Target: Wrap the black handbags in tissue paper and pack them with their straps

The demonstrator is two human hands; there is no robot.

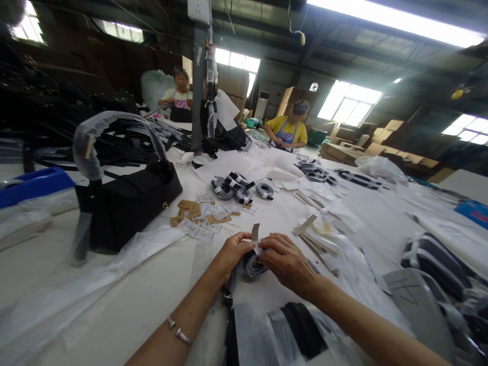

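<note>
I have both hands closed on the coiled strap [254, 264]: left hand [234, 252] pinching its paper band [255, 233], right hand [286, 262] steadying. Next, I judge, calls for cinching the band snug.

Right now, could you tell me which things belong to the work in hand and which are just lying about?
In hand:
left hand
right hand
coiled strap
paper strip

Lying about:
black handbag
rolled straps
brown tags
blue tray
white table

Black handbag [129, 203] left; paper tags [198, 219] beside (scattered).
</note>
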